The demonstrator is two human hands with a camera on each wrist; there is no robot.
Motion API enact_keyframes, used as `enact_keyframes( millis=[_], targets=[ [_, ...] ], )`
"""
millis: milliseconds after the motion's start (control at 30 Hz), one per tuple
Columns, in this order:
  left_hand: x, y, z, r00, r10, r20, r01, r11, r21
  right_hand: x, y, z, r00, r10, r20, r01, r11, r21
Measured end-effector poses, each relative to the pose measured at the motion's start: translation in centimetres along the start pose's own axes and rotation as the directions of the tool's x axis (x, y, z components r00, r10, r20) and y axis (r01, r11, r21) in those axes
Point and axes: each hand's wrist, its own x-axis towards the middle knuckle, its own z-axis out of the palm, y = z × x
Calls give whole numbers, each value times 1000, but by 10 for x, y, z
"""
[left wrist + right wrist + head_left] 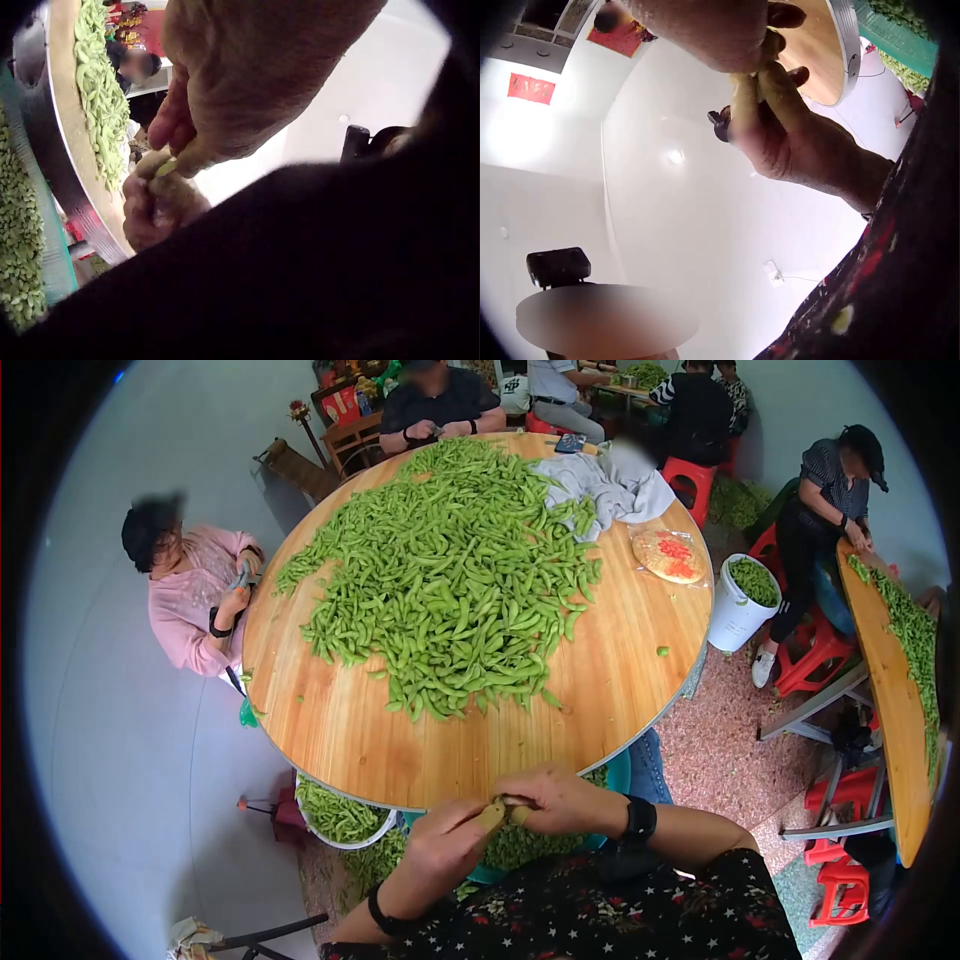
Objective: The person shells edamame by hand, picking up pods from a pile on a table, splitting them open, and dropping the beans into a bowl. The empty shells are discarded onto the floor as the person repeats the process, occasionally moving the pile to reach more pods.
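Observation:
My left hand (445, 847) and right hand (560, 800) meet just off the near edge of the round wooden table (400, 760). Between their fingertips, a small green soybean pod (165, 169) shows in the left wrist view, pinched from both sides and mostly hidden by fingers. Yellowish covers (784, 97) wrap the left thumb and finger in the right wrist view. Below the hands stands a teal basin (620, 772) holding shelled green beans (21, 232). A big heap of soybean pods (460, 590) spreads over the table.
A white bucket (385, 828) of pods stands below the table at left. A grey cloth (610, 490) and a bagged round pack (668, 556) lie at the table's right. People sit around this table and others. Another white bucket (740, 622) stands at right.

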Motion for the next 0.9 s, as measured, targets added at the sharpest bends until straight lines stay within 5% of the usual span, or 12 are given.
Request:
enact_keyframes(
  millis=[67,167,200,267,400,467,567,633,667,767,867,900],
  targets=[
    [-4,6,-21,979,-129,158,116,989,89,-7,1,-4,991,59,122,-45,992,-114],
    [-8,4,-65,679,-488,548,273,861,429,-16,9,5,931,107,349,-84,993,-81],
    [-5,-8,-68,678,-497,542,280,856,434,-19,13,9,944,69,321,-56,997,-48],
    [8,-41,-65,881,-267,390,91,906,414,-19,14,9,956,29,292,-24,1000,-18],
    [97,-101,-45,981,-125,148,46,893,447,-9,8,0,888,231,397,-234,971,-42],
    [140,-139,-27,991,-67,112,6,881,472,-10,9,-1,878,303,371,-316,948,-28],
    [177,-194,-3,986,67,154,-143,811,567,-14,11,-6,897,205,392,-289,942,169],
    [183,-209,4,964,61,257,-211,765,609,-15,-1,-14,789,448,421,-590,745,312],
    [181,-216,6,964,61,260,-212,766,607,-17,7,-15,789,449,420,-591,743,314],
    [173,-203,-1,933,-107,344,-148,756,637,-22,25,-12,815,419,400,-566,725,393],
    [145,-145,-12,987,84,134,-147,800,582,-15,14,-17,894,373,247,-447,735,509],
    [133,-122,-13,988,-123,98,65,888,455,-9,11,-18,922,367,123,-367,729,577]
  ],
)
